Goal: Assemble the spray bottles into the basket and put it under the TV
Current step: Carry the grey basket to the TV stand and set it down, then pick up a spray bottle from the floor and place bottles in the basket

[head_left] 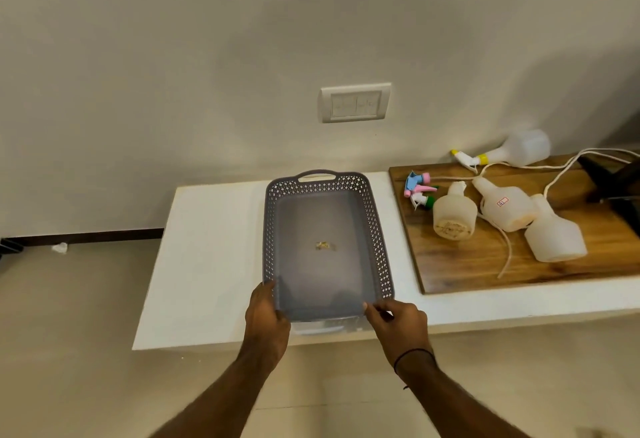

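Head | 1 basket (377,230) | 4 bottles (453,212) | perhaps 3 sprayers (420,188) | fingers (375,309) clamped on basket

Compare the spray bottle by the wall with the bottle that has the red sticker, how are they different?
The spray bottle by the wall has its yellow-collared trigger head fitted; the bottle with the red sticker has a bare neck. The first points its nozzle left along the wall; the second lies neck toward the wall. The first shows no label. Both are translucent white, lying on their sides on the wooden board.

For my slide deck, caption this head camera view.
Both hands grip the empty grey basket beside unassembled spray bottles.
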